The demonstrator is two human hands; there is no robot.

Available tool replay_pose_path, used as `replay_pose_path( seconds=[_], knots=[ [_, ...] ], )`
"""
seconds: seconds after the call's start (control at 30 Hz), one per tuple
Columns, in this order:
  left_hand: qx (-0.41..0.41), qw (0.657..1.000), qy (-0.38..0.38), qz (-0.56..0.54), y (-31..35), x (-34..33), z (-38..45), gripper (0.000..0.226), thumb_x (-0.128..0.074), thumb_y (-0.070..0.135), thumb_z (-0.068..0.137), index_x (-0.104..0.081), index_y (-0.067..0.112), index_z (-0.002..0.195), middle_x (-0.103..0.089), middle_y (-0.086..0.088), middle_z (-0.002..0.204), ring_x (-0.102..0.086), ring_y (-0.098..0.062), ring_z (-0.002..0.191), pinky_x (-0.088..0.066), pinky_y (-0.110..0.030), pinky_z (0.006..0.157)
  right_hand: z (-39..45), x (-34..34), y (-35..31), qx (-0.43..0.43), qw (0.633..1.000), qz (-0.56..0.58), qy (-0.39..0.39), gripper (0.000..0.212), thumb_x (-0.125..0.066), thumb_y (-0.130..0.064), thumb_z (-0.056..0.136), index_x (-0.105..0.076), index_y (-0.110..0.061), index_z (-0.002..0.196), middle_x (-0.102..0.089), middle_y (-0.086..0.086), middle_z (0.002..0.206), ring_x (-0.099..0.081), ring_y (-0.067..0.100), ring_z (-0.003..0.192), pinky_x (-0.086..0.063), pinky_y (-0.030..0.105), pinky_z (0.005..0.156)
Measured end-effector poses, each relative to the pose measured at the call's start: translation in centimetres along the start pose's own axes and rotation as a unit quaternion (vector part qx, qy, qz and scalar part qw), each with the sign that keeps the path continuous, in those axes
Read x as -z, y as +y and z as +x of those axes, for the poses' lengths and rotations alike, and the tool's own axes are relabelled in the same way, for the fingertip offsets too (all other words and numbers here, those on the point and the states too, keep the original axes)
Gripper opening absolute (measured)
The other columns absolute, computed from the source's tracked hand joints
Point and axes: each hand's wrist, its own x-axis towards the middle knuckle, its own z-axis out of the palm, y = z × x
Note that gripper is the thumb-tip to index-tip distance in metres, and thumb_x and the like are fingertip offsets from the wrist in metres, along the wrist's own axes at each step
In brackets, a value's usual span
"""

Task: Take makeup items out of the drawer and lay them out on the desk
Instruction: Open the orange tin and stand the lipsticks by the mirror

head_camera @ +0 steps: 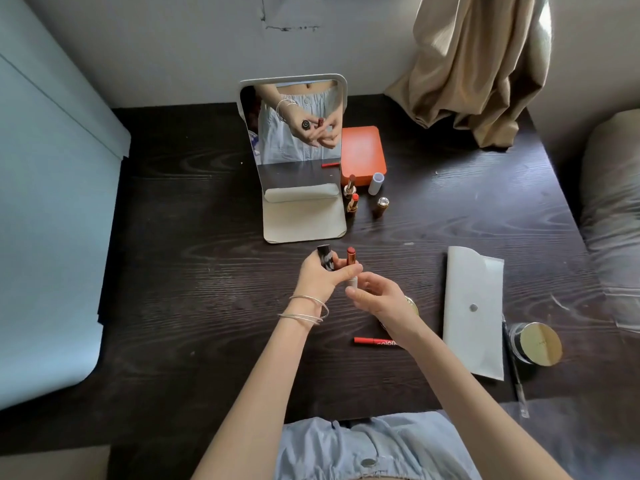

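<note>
We look down on a dark wood-grain desk [194, 306]. A beige curtain [481, 64] hangs over its far right corner. A white-framed standing mirror [294, 133] stands at the centre back and reflects our hands. Just right of the mirror lies an orange box [363, 152]. Nearer on the right lies a white snap pouch [474, 313], with a gold-lidded jar [535, 344] beside its right edge.

Our left hand [320, 278], silver bangles [306, 311] at its wrist, curls around a black lipstick cap [325, 257] and, with thumb and fingers, holds an open lipstick [351, 263] upright above the desk, its reddish bullet exposed. Our right hand [377, 299] is loosely curled just beside the white base of that lipstick; we cannot tell whether it touches it or holds anything.

In front of the box stand two more uncapped lipsticks [351, 195], with a white cap [376, 183] and a brown capped tube [381, 206] near them. A red lip pencil [372, 341] lies on the desk below our right wrist.
</note>
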Motion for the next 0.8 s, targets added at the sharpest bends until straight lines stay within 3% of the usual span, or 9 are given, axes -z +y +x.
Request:
replay_pose_path(
  seconds=[0.13,0.3,0.37,0.4,0.5,0.57,0.7,0.8],
  knots=[
    [-0.005,1.000,0.019,0.007,0.2,-0.4,1.1,0.033,-0.077,0.003,0.072,-0.047,0.012,0.085,-0.059,0.004,0.076,-0.057,-0.004,0.070,-0.045,-0.002,0.054,1.0,0.4,-0.3,0.018,0.999,-0.032,0.015,0.021,-0.067,-0.018,0.085,-0.067,-0.011,0.106,-0.070,0.006,0.102,-0.064,0.012,0.093,-0.051,0.021,0.081],
    [0.051,0.998,-0.003,-0.028,0.1,-0.8,3.4,0.029,-0.072,0.009,0.079,-0.054,0.003,0.100,-0.064,-0.008,0.099,-0.062,-0.010,0.083,-0.051,-0.011,0.066,3.6,1.0,-0.9,0.059,0.982,-0.132,0.122,0.019,-0.074,-0.016,0.079,-0.069,-0.016,0.097,-0.071,-0.004,0.093,-0.065,0.008,0.091,-0.047,0.017,0.081],
    [0.111,0.993,0.011,-0.034,0.0,-0.7,4.6,0.008,-0.059,0.006,0.088,-0.052,0.009,0.086,-0.057,-0.004,0.084,-0.057,-0.008,0.073,-0.050,-0.015,0.064,5.4,1.5,-1.0,0.071,0.967,-0.165,0.181,0.019,-0.073,-0.015,0.078,-0.069,-0.016,0.097,-0.069,-0.007,0.094,-0.062,0.004,0.089,-0.043,0.010,0.077],
    [0.143,0.989,0.024,-0.023,-0.3,-0.6,5.3,0.012,-0.052,0.003,0.091,-0.050,0.010,0.081,-0.053,-0.003,0.078,-0.053,-0.007,0.066,-0.049,-0.015,0.059,6.5,1.8,-1.0,0.076,0.960,-0.176,0.203,0.019,-0.073,-0.014,0.078,-0.068,-0.016,0.097,-0.068,-0.006,0.095,-0.061,0.004,0.087,-0.042,0.008,0.075],
    [0.209,0.976,0.023,0.055,-0.7,-0.1,6.2,0.012,-0.041,-0.002,0.092,-0.050,0.006,0.095,-0.047,-0.002,0.073,-0.048,-0.008,0.059,-0.046,-0.012,0.044,9.4,2.3,-0.9,0.077,0.949,-0.191,0.240,0.018,-0.073,-0.010,0.078,-0.069,-0.014,0.095,-0.064,-0.002,0.099,-0.059,-0.002,0.081,-0.043,0.003,0.073],
    [0.207,0.972,-0.009,0.110,-1.1,0.3,6.4,0.022,-0.042,-0.004,0.091,-0.053,0.007,0.106,-0.048,-0.001,0.074,-0.049,-0.007,0.062,-0.049,-0.013,0.050,11.0,2.5,-0.7,0.066,0.942,-0.211,0.252,0.019,-0.073,-0.008,0.078,-0.070,-0.014,0.096,-0.059,-0.002,0.100,-0.059,-0.001,0.079,-0.047,0.009,0.076],
    [0.152,0.971,-0.035,0.182,-1.9,1.0,6.7,0.034,-0.057,-0.002,0.087,-0.059,0.003,0.120,-0.059,-0.001,0.082,-0.056,-0.013,0.072,-0.054,-0.038,0.090,13.0,2.5,-0.2,0.056,0.929,-0.242,0.276,0.020,-0.072,-0.010,0.077,-0.070,-0.018,0.095,-0.061,-0.003,0.098,-0.060,0.014,0.092,-0.048,0.033,0.087],
    [0.118,0.973,-0.023,0.195,-1.9,1.2,7.0,0.039,-0.064,0.003,0.084,-0.060,0.009,0.122,-0.060,0.000,0.095,-0.058,-0.012,0.074,-0.054,-0.037,0.089,13.6,2.4,-0.1,0.043,0.924,-0.256,0.280,0.019,-0.072,-0.014,0.077,-0.070,-0.020,0.095,-0.062,-0.001,0.100,-0.057,0.015,0.094,-0.047,0.035,0.088]
  ],
)
